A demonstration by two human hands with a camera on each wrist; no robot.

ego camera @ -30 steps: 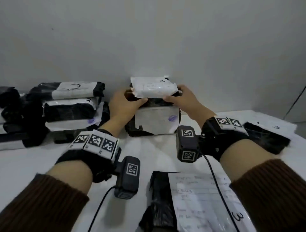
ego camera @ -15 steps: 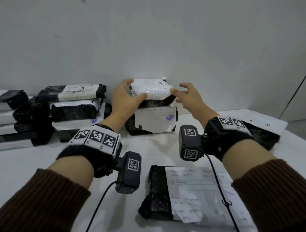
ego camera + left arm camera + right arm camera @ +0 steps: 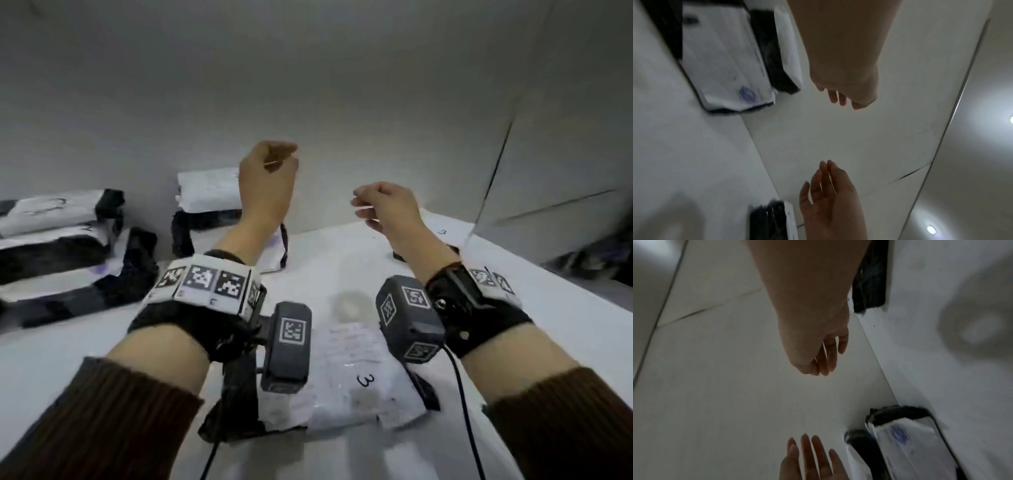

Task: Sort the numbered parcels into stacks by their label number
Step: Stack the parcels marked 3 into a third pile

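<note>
Both hands are raised over the table and hold nothing. My left hand (image 3: 279,162) hovers in front of the centre stack, fingers loosely curled. That stack has a white parcel (image 3: 209,192) on top of a black parcel with a white label (image 3: 725,68). My right hand (image 3: 364,209) hangs loose to the right of the stack, fingers relaxed. A parcel marked 3 (image 3: 356,373) lies close in front, partly under my wrist cameras. Another parcel marked 3 (image 3: 442,233) lies at the right, behind my right wrist.
A stack of black-and-white parcels marked 2 (image 3: 58,212) stands at the left by the wall. The white table (image 3: 342,267) ends at the wall behind the stacks. Dark bags (image 3: 589,260) lie off the table's right edge.
Both hands have let go of the white parcel on top of the centre stack and lifted up and back. The parcel stays on the stack.
</note>
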